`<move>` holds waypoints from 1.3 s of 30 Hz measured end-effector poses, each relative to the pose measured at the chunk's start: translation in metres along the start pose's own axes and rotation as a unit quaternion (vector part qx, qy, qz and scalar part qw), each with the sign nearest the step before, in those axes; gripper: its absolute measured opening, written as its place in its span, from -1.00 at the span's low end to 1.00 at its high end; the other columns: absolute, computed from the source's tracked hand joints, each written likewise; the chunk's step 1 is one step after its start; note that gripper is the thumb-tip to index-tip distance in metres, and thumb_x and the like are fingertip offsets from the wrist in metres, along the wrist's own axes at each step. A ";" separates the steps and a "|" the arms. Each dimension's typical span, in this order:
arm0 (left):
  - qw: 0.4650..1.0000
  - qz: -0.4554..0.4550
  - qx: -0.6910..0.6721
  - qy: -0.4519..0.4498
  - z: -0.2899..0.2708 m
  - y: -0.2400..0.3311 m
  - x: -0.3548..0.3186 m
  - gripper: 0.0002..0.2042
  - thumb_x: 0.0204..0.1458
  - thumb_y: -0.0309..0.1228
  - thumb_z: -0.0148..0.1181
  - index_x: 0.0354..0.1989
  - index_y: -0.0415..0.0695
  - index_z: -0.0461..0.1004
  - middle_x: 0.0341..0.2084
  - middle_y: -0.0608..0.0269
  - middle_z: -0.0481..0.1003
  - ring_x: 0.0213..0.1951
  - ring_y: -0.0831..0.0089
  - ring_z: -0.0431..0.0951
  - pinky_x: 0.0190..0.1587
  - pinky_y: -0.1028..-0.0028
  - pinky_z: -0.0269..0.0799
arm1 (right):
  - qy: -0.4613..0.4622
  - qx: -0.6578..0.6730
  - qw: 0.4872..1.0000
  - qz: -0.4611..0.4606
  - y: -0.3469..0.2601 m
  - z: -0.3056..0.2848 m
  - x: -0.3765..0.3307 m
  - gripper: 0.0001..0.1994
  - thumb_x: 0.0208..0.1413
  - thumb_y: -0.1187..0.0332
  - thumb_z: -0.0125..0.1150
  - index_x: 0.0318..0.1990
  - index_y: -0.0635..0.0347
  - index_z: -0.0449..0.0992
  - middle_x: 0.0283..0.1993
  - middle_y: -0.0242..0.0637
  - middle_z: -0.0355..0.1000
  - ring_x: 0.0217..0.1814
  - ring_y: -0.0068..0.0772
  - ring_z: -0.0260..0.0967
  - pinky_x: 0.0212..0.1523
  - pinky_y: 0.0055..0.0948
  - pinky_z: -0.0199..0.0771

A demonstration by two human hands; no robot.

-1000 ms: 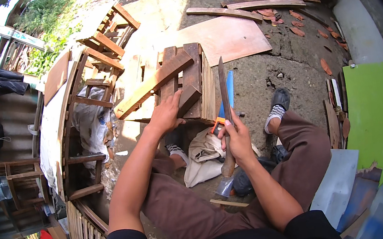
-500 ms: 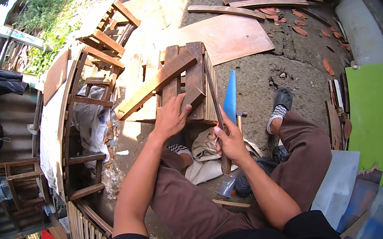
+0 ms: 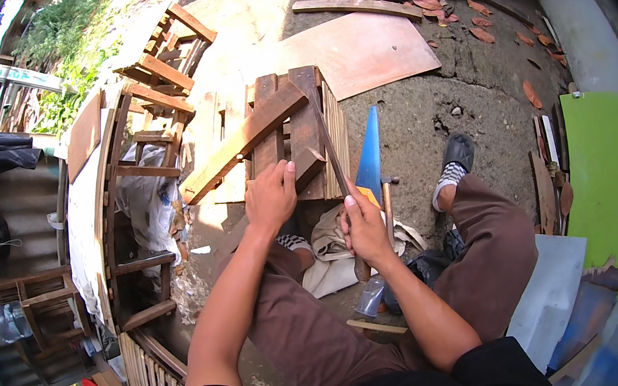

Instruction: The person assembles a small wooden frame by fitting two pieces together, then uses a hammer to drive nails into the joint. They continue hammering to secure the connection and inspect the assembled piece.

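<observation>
Hand saw [image 3: 327, 144] with wooden handle, blade laid across a dark plank [image 3: 306, 127] on a slatted wooden crate [image 3: 331, 124], right hand [image 3: 366, 228] fingers clamped on the handle, left hand [image 3: 271, 198] pressed flat on the plank, fingers together, hammer [image 3: 387, 202] just beside, blue saw [image 3: 368, 158] on the ground.

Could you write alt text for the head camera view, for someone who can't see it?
A seated person's left hand presses on a stack of brown wooden planks while the right hand grips a long wood-handled blade against them, outdoors on concrete ground.
</observation>
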State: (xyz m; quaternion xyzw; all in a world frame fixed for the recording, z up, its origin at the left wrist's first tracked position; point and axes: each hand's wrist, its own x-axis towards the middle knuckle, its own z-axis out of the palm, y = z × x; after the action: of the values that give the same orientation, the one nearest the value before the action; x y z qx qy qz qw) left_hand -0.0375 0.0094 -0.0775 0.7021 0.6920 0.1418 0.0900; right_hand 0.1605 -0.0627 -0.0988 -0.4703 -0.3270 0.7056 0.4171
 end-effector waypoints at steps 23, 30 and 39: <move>0.997 0.067 -0.021 -0.024 -0.004 -0.002 0.008 -0.66 0.42 -0.18 0.01 -0.33 -0.17 0.46 -0.44 0.01 0.50 -0.31 -0.10 0.56 -0.25 -0.03 0.44 | -0.008 -0.072 0.995 -0.071 0.000 -0.006 0.016 -0.48 0.59 0.18 -0.12 0.57 0.17 0.19 -0.52 -0.53 0.21 -0.56 -0.72 0.15 -0.54 -0.61 0.24; 0.997 0.065 -0.007 -0.037 -0.005 -0.002 0.010 -0.68 0.41 -0.20 0.02 -0.33 -0.16 0.48 -0.45 0.02 0.50 -0.31 -0.08 0.55 -0.27 -0.01 0.45 | 0.002 -0.100 0.995 0.014 -0.002 -0.007 0.023 -0.53 0.55 0.24 -0.11 0.53 0.08 0.29 -0.56 -0.35 0.26 -0.49 -0.59 0.21 -0.38 -0.44 0.32; 0.994 0.103 0.017 -0.030 -0.006 -0.002 0.014 -0.69 0.41 -0.21 0.02 -0.33 -0.15 0.49 -0.45 0.04 0.49 -0.32 -0.04 0.56 -0.27 0.01 0.47 | 0.036 -0.102 0.991 -0.078 0.002 -0.010 0.019 -0.52 0.54 0.24 -0.10 0.52 0.15 0.31 -0.55 -0.32 0.25 -0.50 -0.56 0.22 -0.37 -0.43 0.35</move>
State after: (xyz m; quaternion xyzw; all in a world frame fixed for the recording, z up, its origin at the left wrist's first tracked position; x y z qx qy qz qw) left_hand -0.0413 0.0231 -0.0710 0.7749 0.6155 0.1173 0.0834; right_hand 0.1656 -0.0458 -0.1118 -0.5084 -0.4182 0.6165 0.4319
